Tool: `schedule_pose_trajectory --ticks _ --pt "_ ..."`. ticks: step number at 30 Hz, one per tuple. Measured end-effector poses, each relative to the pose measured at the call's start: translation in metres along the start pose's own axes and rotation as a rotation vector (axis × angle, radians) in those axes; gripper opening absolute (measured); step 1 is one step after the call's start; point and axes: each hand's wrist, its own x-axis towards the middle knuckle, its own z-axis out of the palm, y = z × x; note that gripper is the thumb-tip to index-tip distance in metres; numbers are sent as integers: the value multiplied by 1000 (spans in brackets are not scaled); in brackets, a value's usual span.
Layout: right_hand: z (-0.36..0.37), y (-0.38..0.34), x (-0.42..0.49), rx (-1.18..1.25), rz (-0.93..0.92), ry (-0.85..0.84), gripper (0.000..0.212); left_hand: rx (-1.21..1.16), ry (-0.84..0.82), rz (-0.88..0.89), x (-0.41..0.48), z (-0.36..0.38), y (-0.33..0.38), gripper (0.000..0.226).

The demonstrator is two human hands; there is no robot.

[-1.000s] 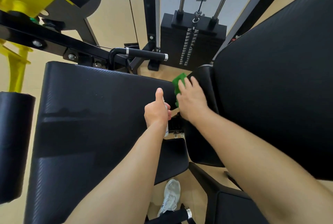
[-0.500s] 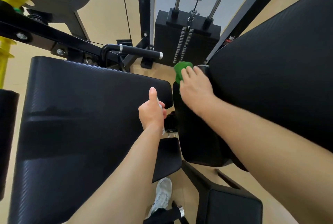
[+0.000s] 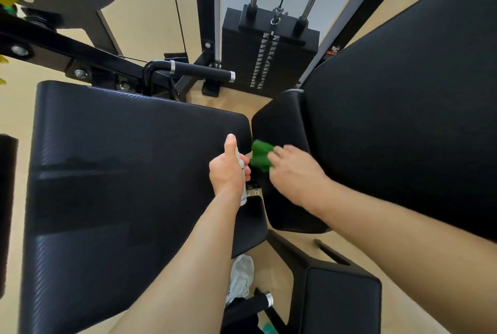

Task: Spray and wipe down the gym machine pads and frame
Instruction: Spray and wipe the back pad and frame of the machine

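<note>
We look down on our left hand (image 3: 228, 169), which grips a white spray bottle (image 3: 243, 188) with the thumb raised, at the edge of the wide black seat pad (image 3: 129, 159). Just beside it our right hand (image 3: 295, 172) is blurred. Its fingers (image 3: 279, 155) lie on a bunched green cloth (image 3: 260, 156) against the small black pad (image 3: 279, 124), which sits between the seat pad and the large back pad (image 3: 403, 105). Beyond stand the weight stack (image 3: 269, 62) and a black handle (image 3: 201, 74) — below, a white shoe (image 3: 242, 277) on the tan floor (image 3: 150, 24).
</note>
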Motion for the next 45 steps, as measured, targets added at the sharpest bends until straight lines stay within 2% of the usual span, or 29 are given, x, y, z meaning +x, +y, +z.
schedule_pose_trajectory --ticks 2,3,5,7,9,12,16,19,22,25,28,33,37,40,43,45 --pt "8 -11 -21 97 -82 -70 23 41 -89 -4 -5 -5 -6 63" --pt "5 -4 -24 124 -79 1 18 54 -172 -9 -8 -7 -8 64" --pt "-7 20 -30 133 37 277 9 128 -385 -24 -14 -10 -15 67" --pt "-23 47 -44 135 252 493 26 237 -563 -47 -23 -12 -24 69" --pt "-35 66 -59 138 368 523 42 316 -631 -55 -32 -11 -33 68" --pt "-45 77 -69 123 416 471 31 374 -579 -40 -42 -8 -44 63" --pt "-41 74 -67 134 425 421 25 344 -401 8 -45 -5 -57 64" --pt "-41 70 -66 158 453 442 24 264 -269 -81 -42 -4 -68 68" --pt "-37 66 -62 149 447 451 24 326 -206 -187 -39 -1 -81 62" --pt "-31 58 -54 125 405 431 26 358 -164 -224 -42 -3 -89 57" --pt "-13 32 -32 101 270 386 25 328 -91 -205 -45 -8 -87 68" --pt "50 -59 -2 58 77 110 38 288 -21 -149 -36 -21 -69 71" --pt "82 -97 -56 -43 -127 -126 46 286 6 -122 -33 -22 -57 71" --pt "58 -68 -57 -96 -78 -63 41 308 3 -127 -36 -19 -58 70" --pt "22 -26 -22 -50 166 167 32 306 -10 -135 -34 -18 -63 67" --pt "18 -20 -25 -16 245 288 37 305 6 -137 -33 -20 -67 67"
